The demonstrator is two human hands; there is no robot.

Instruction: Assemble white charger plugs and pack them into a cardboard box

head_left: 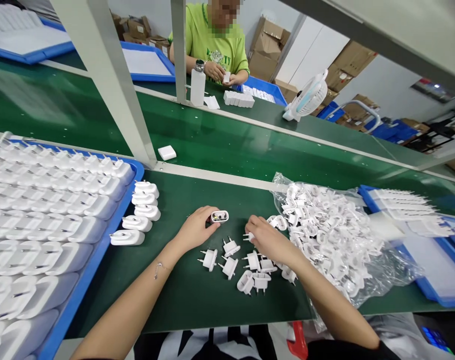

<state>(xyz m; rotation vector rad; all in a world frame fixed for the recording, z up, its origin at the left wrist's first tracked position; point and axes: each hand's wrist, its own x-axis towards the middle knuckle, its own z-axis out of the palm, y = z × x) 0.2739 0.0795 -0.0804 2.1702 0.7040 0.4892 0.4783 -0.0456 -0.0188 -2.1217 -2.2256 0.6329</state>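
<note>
The left hand is partly closed, thumb and fingers pinching a white oval plastic charger housing whose open end shows the electronics inside. The right hand has its fingers curled down over a white two-pin plastic plug cap; whether it grips the cap cannot be told. Similar loose caps lie between the forearms on the dark green tabletop. Near the right forearm, a clear plastic bag bears a heap of white plastic pieces. Left of the left hand, four white pin-bearing chargers line up beside a blue plastic tray filled with similar ones. Across the green belt, a person in a lime-green shirt holds a small white block.
</note>
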